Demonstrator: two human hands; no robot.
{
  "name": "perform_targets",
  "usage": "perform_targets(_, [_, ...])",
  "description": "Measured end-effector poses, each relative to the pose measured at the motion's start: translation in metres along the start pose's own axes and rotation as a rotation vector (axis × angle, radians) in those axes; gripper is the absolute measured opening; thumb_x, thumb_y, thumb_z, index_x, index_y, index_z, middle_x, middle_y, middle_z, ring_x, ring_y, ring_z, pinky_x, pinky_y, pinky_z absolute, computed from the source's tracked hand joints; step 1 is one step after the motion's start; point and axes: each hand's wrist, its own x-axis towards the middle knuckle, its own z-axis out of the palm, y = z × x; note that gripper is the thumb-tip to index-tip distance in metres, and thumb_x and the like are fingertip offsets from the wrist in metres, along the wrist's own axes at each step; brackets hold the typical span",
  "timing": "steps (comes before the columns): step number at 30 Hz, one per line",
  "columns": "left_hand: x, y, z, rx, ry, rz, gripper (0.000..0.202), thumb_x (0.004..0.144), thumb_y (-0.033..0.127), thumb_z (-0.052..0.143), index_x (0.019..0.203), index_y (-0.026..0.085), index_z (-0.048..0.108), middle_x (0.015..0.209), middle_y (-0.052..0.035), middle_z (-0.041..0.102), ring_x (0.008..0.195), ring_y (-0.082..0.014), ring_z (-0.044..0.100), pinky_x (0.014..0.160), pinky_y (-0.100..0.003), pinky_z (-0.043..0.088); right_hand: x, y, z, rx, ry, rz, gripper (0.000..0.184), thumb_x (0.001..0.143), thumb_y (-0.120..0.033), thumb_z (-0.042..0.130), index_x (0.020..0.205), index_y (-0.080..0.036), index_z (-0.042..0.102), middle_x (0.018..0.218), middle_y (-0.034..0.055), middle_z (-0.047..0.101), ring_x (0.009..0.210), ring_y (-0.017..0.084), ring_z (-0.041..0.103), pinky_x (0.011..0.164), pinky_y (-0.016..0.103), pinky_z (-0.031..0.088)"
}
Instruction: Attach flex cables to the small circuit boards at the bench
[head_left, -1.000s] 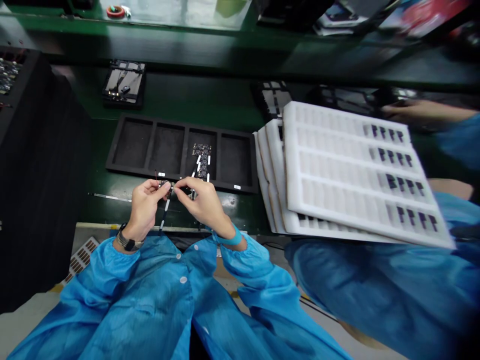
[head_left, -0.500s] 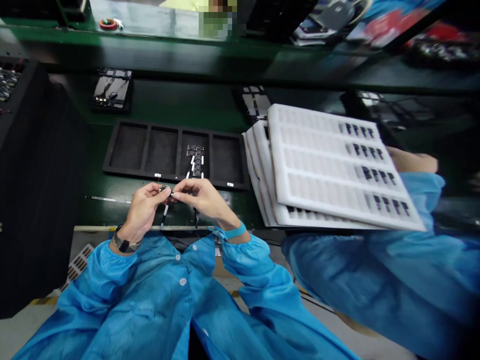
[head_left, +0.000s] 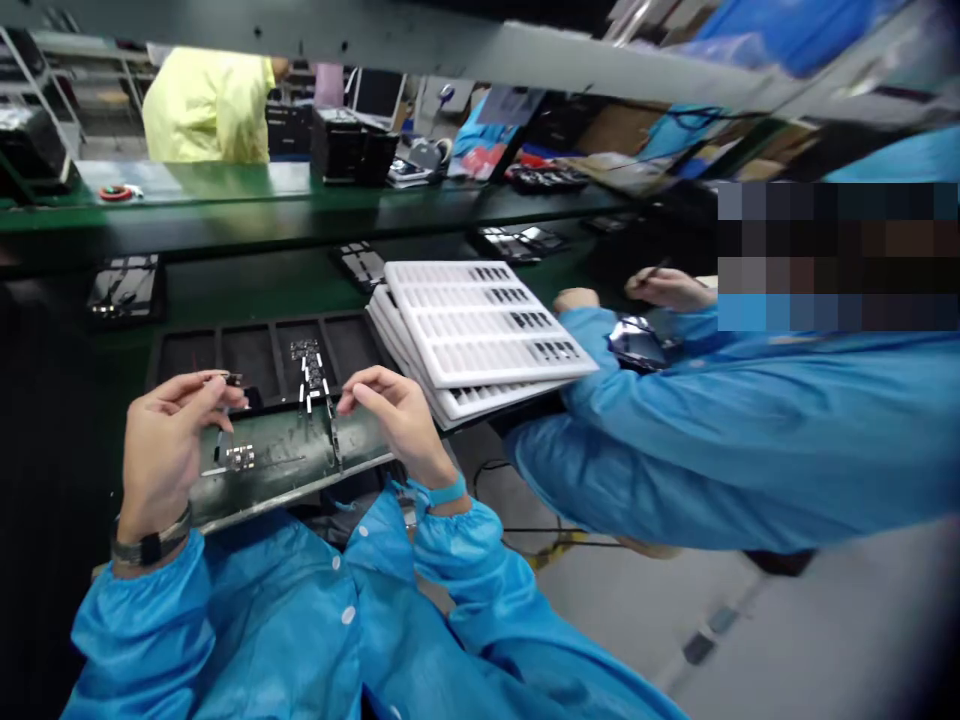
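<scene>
Board (head_left: 234, 380): pinched in the left hand (head_left: 163, 440), near the tray (head_left: 247, 360).
Right hand (head_left: 390, 410): fingers bent toward thumb; cannot tell if holding.
Progress: seemingly partway; boards (head_left: 306, 350) lie in one compartment, another board (head_left: 240, 458) outside.

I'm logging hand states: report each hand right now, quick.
Left hand: closed, pinching a small electronic part.
Right hand: fingers curled; whether it grips anything cannot be told.
</scene>
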Motion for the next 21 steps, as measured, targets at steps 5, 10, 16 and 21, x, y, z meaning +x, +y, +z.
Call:
perform_targets(5, [0.058,0.022,0.04,0.09,-0.028,0.239,0.025,0.08,0.04,0.082,0.085,0.016,0.079,0.085,-0.0102,0.08,0.084,-0.0249,0.08,0.061,-0.028,0.061,-0.017,-0.016,-0.027,0.021,0.109,-0.072,0.023,0.094,-0.044,0.082,0.089,-0.022,0.077,0.073,0.0003,0.075,0.068,0.016,0.069,0.072,0.029,0.054])
perform_targets(10, [0.163,0.013,0.102,0.389,-0.125,0.332,0.016,0.074,0.021,0.075,0.088,0.013,0.08,0.081,-0.0088,0.079,0.078,-0.0217,0.076,0.059,-0.025,0.055,-0.026,-0.017,-0.062,-0.017,0.183,-0.06,0.025,0.093,-0.046,0.082,0.087,-0.022,0.078,0.071,0.0008,0.075,0.067,0.016,0.069,0.069,0.029,0.053])
perform_targets(16, [0.277,-0.013,0.207,0.552,-0.313,0.312,0.031,0.081,0.008,0.065,0.11,0.01,0.077,0.093,-0.0096,0.078,0.073,-0.0169,0.072,0.059,-0.023,0.05,-0.053,-0.008,-0.119,-0.077,0.4,-0.024,0.029,0.093,-0.049,0.081,0.087,-0.021,0.078,0.07,0.0027,0.074,0.067,0.017,0.069,0.069,0.029,0.055])
perform_targets(21, [0.328,-0.071,0.301,0.708,-0.358,0.278,0.033,0.086,0.007,0.06,0.118,0.008,0.068,0.104,-0.0137,0.078,0.083,-0.0184,0.075,0.075,-0.029,0.059,-0.085,-0.002,-0.157,-0.156,0.594,0.061,0.033,0.092,-0.053,0.08,0.083,-0.022,0.079,0.068,0.0047,0.072,0.065,0.019,0.067,0.065,0.03,0.054])
